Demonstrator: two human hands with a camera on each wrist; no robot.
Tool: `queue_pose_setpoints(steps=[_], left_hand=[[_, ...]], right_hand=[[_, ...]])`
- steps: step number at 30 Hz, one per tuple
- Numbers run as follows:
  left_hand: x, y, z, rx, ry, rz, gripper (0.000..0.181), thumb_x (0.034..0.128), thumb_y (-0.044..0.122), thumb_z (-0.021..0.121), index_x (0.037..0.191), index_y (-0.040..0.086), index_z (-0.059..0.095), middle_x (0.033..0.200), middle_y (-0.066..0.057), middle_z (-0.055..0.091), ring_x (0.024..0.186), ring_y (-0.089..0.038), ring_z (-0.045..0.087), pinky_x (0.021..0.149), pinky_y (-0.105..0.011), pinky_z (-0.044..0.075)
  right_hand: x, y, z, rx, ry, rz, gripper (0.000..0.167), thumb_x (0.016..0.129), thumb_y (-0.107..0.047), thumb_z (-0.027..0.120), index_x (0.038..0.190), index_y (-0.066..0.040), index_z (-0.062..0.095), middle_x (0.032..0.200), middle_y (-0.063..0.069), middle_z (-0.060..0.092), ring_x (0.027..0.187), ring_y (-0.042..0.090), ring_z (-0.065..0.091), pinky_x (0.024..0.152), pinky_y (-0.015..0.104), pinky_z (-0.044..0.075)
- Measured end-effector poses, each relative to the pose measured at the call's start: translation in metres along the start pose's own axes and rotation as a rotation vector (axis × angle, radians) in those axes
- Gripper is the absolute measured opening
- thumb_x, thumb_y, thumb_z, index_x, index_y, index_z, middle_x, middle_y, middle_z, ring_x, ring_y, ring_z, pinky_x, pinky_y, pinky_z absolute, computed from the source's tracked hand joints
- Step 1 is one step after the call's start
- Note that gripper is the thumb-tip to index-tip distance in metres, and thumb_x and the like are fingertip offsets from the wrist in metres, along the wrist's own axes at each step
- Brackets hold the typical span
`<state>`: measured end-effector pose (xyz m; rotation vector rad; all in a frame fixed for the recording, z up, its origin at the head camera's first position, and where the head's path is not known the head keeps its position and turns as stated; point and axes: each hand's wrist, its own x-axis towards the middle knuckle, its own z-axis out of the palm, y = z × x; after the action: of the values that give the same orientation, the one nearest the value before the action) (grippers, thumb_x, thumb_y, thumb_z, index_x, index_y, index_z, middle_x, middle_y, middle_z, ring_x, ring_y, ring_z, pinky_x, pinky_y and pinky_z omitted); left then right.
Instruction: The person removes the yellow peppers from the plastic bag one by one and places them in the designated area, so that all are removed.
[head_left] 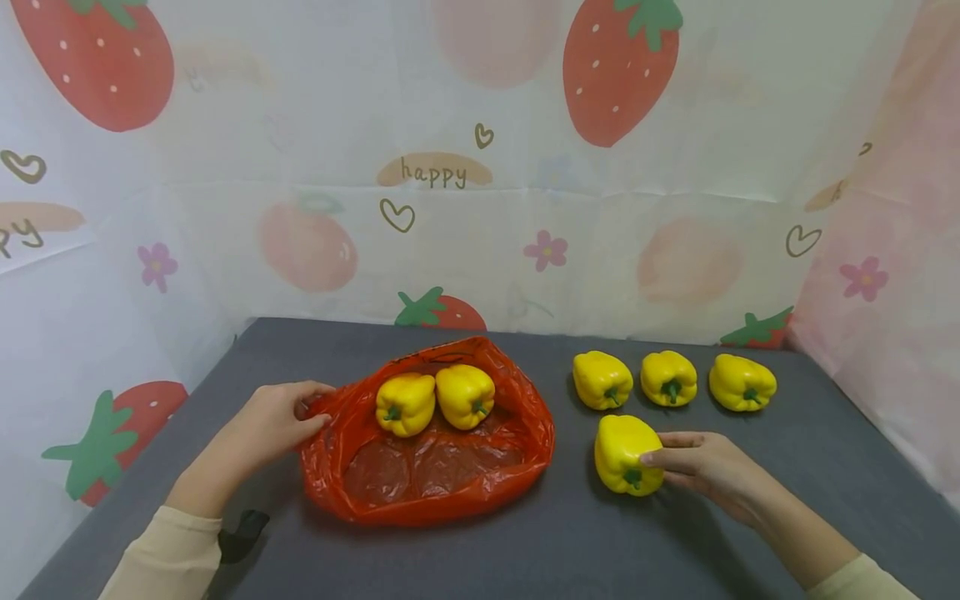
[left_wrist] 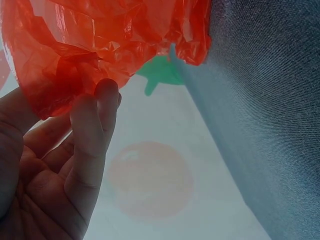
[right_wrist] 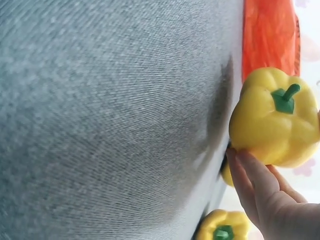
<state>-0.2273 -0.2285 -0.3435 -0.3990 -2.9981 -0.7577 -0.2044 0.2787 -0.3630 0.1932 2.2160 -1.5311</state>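
Note:
An open red plastic bag (head_left: 427, 506) lies on the table with its mouth spread wide. Inside it, toward the back, two yellow bell peppers, one on the left (head_left: 405, 404) and one on the right (head_left: 467, 396), sit side by side. My left hand (head_left: 281, 417) pinches the bag's left rim between thumb and fingers; the left wrist view shows the thin red plastic (left_wrist: 75, 75) at the fingertips. To the right of the bag, my right hand (head_left: 712, 471) grips another yellow bell pepper (head_left: 624, 450) from its right side. That pepper (right_wrist: 272, 120) is held just above the cloth, green stem showing.
Three more yellow bell peppers, left (head_left: 602, 379), middle (head_left: 669, 377) and right (head_left: 742, 382), stand in a row behind the held one. Grey cloth (head_left: 480, 567) covers the table. A printed curtain (head_left: 480, 250) encloses the back and sides. A small dark object (head_left: 243, 536) lies by the left wrist.

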Motion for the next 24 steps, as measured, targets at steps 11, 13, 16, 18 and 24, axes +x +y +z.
queue_pose_setpoints(steps=[11, 13, 16, 18, 24], left_hand=[[-0.0002, -0.0011, 0.0008, 0.0, 0.001, 0.001, 0.037, 0.0896, 0.012, 0.071, 0.124, -0.002, 0.065, 0.103, -0.016, 0.072, 0.081, -0.018, 0.063, 0.066, -0.033, 0.06], [-0.0003, -0.0013, 0.0014, -0.002, -0.001, -0.001, 0.037, 0.0897, 0.013, 0.071, 0.124, -0.002, 0.065, 0.103, -0.016, 0.072, 0.08, -0.018, 0.063, 0.066, -0.033, 0.06], [-0.0004, -0.0014, 0.0017, -0.005, 0.001, -0.002, 0.037, 0.0897, 0.013, 0.071, 0.124, -0.001, 0.065, 0.103, -0.016, 0.072, 0.08, -0.018, 0.064, 0.066, -0.033, 0.06], [-0.0004, -0.0014, 0.0018, -0.009, -0.001, -0.006, 0.038, 0.0897, 0.013, 0.071, 0.124, -0.001, 0.065, 0.103, -0.016, 0.072, 0.08, -0.018, 0.064, 0.066, -0.033, 0.06], [0.0001, -0.0012, 0.0012, 0.003, 0.006, 0.004, 0.037, 0.0894, 0.013, 0.071, 0.123, -0.001, 0.065, 0.104, -0.016, 0.072, 0.083, -0.02, 0.065, 0.068, -0.035, 0.061]], right_hand=[[0.0041, 0.0048, -0.0001, 0.002, -0.004, 0.02, 0.081, 0.091, -0.031, 0.072, 0.147, 0.013, 0.034, 0.152, 0.027, 0.041, 0.123, 0.021, 0.06, 0.101, 0.039, 0.053], [0.0048, 0.0059, -0.0005, 0.002, -0.006, 0.022, 0.081, 0.091, -0.031, 0.072, 0.147, 0.013, 0.034, 0.152, 0.027, 0.041, 0.123, 0.02, 0.061, 0.101, 0.038, 0.053], [0.0057, 0.007, -0.001, 0.0, -0.005, 0.026, 0.081, 0.091, -0.031, 0.072, 0.147, 0.013, 0.034, 0.152, 0.027, 0.041, 0.122, 0.02, 0.061, 0.101, 0.038, 0.053], [0.0064, 0.0073, -0.0014, -0.003, -0.005, 0.03, 0.081, 0.091, -0.031, 0.072, 0.147, 0.013, 0.034, 0.152, 0.027, 0.041, 0.122, 0.019, 0.061, 0.101, 0.038, 0.053], [0.0081, 0.0073, -0.0028, -0.01, -0.028, 0.022, 0.081, 0.092, -0.032, 0.071, 0.147, 0.013, 0.033, 0.152, 0.026, 0.042, 0.124, 0.021, 0.06, 0.102, 0.039, 0.052]])
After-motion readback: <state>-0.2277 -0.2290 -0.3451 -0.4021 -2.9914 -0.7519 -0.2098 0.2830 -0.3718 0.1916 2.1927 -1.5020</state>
